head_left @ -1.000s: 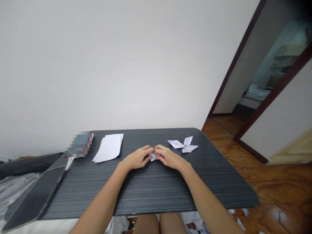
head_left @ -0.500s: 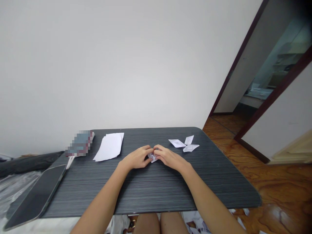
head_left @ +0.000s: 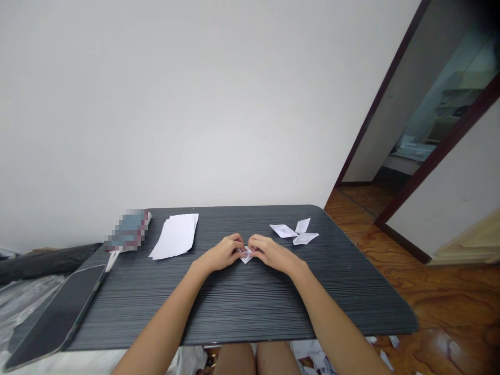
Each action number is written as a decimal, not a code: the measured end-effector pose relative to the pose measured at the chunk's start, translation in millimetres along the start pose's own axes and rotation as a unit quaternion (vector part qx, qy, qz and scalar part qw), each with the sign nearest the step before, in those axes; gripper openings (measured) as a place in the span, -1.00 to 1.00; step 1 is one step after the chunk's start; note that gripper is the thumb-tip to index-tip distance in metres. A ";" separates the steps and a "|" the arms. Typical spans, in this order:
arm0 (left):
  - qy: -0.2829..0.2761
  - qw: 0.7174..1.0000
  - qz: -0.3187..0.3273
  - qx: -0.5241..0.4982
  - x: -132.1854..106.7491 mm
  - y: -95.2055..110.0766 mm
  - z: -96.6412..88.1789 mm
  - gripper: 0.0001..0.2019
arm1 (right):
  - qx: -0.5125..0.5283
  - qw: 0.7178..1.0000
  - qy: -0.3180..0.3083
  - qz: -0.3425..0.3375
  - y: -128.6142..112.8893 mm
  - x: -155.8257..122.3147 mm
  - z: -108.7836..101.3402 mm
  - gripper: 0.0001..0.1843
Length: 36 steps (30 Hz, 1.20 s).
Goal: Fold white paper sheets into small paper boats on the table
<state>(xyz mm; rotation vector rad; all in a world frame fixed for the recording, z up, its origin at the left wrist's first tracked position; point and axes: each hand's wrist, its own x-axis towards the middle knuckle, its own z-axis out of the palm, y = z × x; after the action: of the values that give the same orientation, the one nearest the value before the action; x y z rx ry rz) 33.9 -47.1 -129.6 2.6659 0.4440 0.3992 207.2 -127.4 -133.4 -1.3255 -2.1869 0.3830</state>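
Observation:
A small folded white paper (head_left: 246, 257) lies between my hands near the middle of the dark table. My left hand (head_left: 224, 252) grips its left side, thumb in front and fingers curled behind. On the opposite side my right hand (head_left: 269, 252) pinches the paper in the same way. The fingers of both hands cover much of it, and one pointed corner faces me. To the right rest three folded white paper pieces (head_left: 283, 230), pointed and diamond-like, with their tips close together.
A stack of white paper sheets (head_left: 175, 236) lies left of my hands. Farther left are a blurred-out object (head_left: 128, 229) with a white strap and a dark tablet-like slab (head_left: 58, 315) at the table's (head_left: 250, 312) left edge. Paper scraps (head_left: 386, 359) litter the wooden floor.
My hands have moved slightly apart at the fingertips. More of the folded paper shows between them, its near corner now pointing toward me. The other papers stay put.

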 end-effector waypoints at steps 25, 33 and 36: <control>0.163 0.949 -0.016 -0.268 3.6 5.9 -6.8 -0.79 | 0.119 0.977 0.176 0.021 3.6 3.4 -10.5 -0.95; 0.176 0.975 0.029 -0.133 2.2 12.8 -11.3 -0.83 | 0.145 0.971 0.185 0.036 3.8 4.5 -8.3 -0.92; 0.191 0.971 0.017 -0.141 2.2 13.4 -10.9 -0.84 | 0.159 0.968 0.193 0.038 1.7 4.7 -8.9 -0.89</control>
<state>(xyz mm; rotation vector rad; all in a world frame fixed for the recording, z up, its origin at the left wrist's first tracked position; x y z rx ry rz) 35.5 -54.1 -113.7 2.3216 0.4175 0.9224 212.0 -122.8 -125.6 -1.1909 -1.6787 0.4432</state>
